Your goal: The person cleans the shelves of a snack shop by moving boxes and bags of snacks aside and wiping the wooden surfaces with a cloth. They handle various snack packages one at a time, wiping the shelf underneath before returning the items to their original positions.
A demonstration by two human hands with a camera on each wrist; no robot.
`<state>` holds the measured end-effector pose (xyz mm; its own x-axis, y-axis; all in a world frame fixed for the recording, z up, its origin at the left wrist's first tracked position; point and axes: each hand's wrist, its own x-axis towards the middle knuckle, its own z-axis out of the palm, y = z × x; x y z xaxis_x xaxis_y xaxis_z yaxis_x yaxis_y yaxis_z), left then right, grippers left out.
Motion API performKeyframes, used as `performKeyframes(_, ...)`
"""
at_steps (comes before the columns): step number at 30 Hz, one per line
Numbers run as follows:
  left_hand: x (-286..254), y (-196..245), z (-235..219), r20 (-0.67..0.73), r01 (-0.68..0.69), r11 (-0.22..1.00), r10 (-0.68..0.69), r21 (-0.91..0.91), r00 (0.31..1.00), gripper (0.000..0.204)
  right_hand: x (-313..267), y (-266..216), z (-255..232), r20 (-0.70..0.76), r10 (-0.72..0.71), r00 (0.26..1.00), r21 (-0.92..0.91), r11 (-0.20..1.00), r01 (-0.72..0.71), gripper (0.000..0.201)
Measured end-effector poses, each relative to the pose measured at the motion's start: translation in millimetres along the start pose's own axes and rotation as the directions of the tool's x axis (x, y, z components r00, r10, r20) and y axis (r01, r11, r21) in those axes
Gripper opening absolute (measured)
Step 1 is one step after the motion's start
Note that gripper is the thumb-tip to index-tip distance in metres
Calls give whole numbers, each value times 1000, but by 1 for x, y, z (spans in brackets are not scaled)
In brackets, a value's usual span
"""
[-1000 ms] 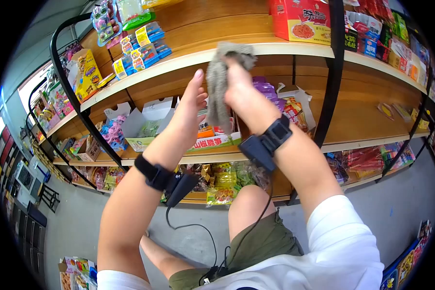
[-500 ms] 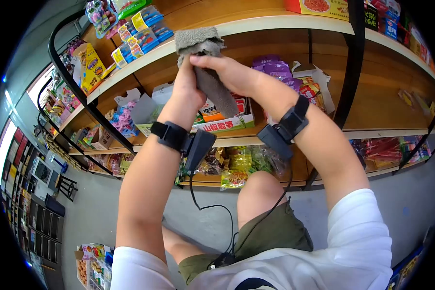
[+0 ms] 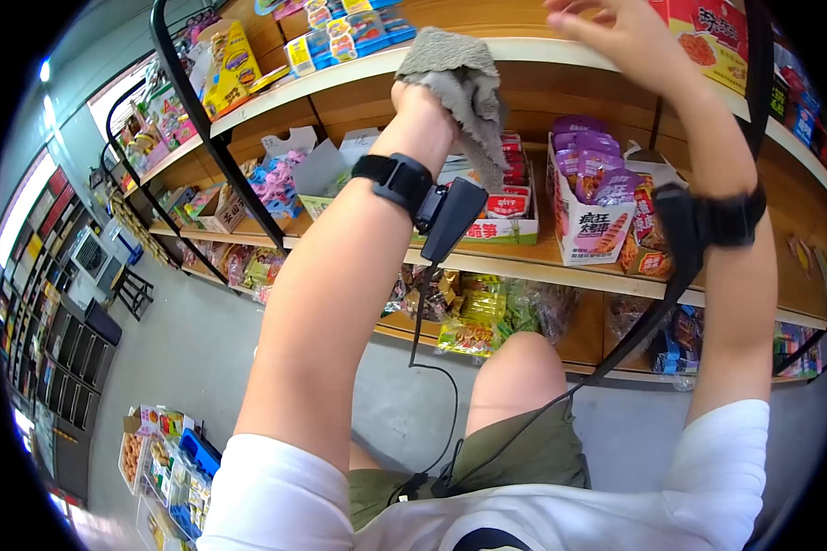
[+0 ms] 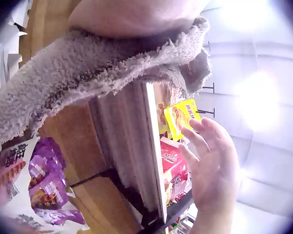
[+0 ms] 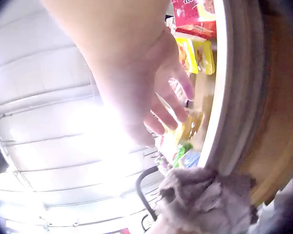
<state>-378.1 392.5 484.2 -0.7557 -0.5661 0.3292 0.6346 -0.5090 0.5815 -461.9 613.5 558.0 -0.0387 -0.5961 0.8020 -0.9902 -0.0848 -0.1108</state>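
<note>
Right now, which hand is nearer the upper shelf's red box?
Right. The right hand is just left of the red box; the left hand is farther left, partly covered by grey cloth.

Cloth [image 3: 473, 87] rough, matt; shelving [image 3: 570, 101] wooden; purple packets [image 3: 597, 165] glossy plastic.

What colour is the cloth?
Grey; the cloth shows best in the head view.

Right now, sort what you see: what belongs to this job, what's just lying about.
In use: grey cloth; left hand, partly covered by it; empty right hand; probably the upper shelf edge.
Just about: purple snack packs; red box; yellow box; stool.
</note>
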Motion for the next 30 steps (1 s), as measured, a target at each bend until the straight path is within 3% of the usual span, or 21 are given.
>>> performKeyframes(1, -1, 2, 1, -32, -14, 999, 15, 44, 999, 35, 8, 4, -6, 13, 150, 989, 53, 987, -150, 46)
performKeyframes(3, 1, 12, -9, 32, -15, 999, 14, 39, 999, 35, 16, 31, 0, -116, 54, 992, -120, 990, -68, 32)
performKeyframes(6, 12, 30, -30, 128, -5, 1000, 2, 26, 992, 34, 19, 44, 5, -39, 413, 910, -368, 840, -397, 29)
performKeyframes(7, 12, 35, -38, 156, 2, 1000, -4, 17, 988, 34, 20, 51, 8, -18, 368, 930, -380, 857, -347, 30)
performKeyframes(8, 11, 45, -48, 94, -25, 996, 17, 90, 995, 33, 21, 63, 10, 1, 324, 946, -391, 871, -298, 31)
performKeyframes(9, 17, 60, -70, 226, -223, 881, 137, 417, 964, 32, 22, 75, 12, 18, 282, 959, -401, 881, -251, 32)
performKeyframes(10, 32, 79, -101, 395, -426, 627, 198, 652, 897, 30, 22, 86, 12, 123, 399, 909, -309, 885, -347, 36)
performKeyframes(11, 20, 91, -93, 475, -485, 66, 125, 872, 871, 29, 22, 85, 12, 127, 407, 905, -302, 885, -355, 37)
performKeyframes(12, 10, 103, -86, 549, -448, -520, 51, 727, 834, 28, 20, 82, 12, 133, 414, 901, -294, 884, -363, 39)
performKeyframes(13, -21, 118, -57, 446, -93, -983, -12, 161, 895, 27, 20, 80, 12, 139, 420, 897, -286, 884, -370, 41)
performKeyframes(15, -5, 148, -96, 662, -73, -991, 21, 114, 750, 28, 19, 86, 11, 118, 378, 918, -291, 897, -332, 40)
performKeyframes(16, 1, 160, -108, 604, -34, -993, 41, 111, 796, 32, 18, 90, 11, 111, 355, 928, -290, 905, -312, 39)
performKeyframes(17, 32, 185, -155, 476, -72, -962, 64, 262, 877, 39, 17, 89, 12, 116, 365, 924, -303, 899, -317, 39)
performKeyframes(19, -10, 183, -113, 280, 118, -971, 56, -210, 958, 43, 18, 82, 9, 130, 372, 919, -324, 892, -315, 39)
performKeyframes(23, -15, 207, -139, 260, 147, -896, 37, -418, 965, 44, 17, 104, 6, 121, 298, 947, -265, 929, -259, 38)
performKeyframes(25, -10, 225, -164, 290, 153, -959, 80, -239, 954, 36, 19, 126, 1, 127, 255, 959, -260, 941, -216, 38)
performKeyframes(26, -6, 237, -176, 313, 141, -990, 142, 28, 939, 33, 16, 135, -1, 99, 237, 966, -264, 943, -205, 37)
performKeyframes(27, -3, 248, -190, 317, 103, -937, 214, 334, 924, 30, 15, 132, -2, 67, 224, 972, -273, 941, -198, 36)
performKeyframes(28, -1, 258, -202, 255, 48, -704, 319, 709, 913, 28, 17, 93, 3, 11, 348, 937, -299, 896, -329, 38)
performKeyframes(29, 1, 269, -212, 94, 22, -263, 420, 964, 903, 26, 15, 44, 17, -51, 466, 883, -321, 830, -457, 40)
performKeyframes(30, -1, 277, -217, -104, 36, 152, 466, 988, 878, 26, 4, 18, 37, -173, 313, 934, -505, 786, -357, 41)
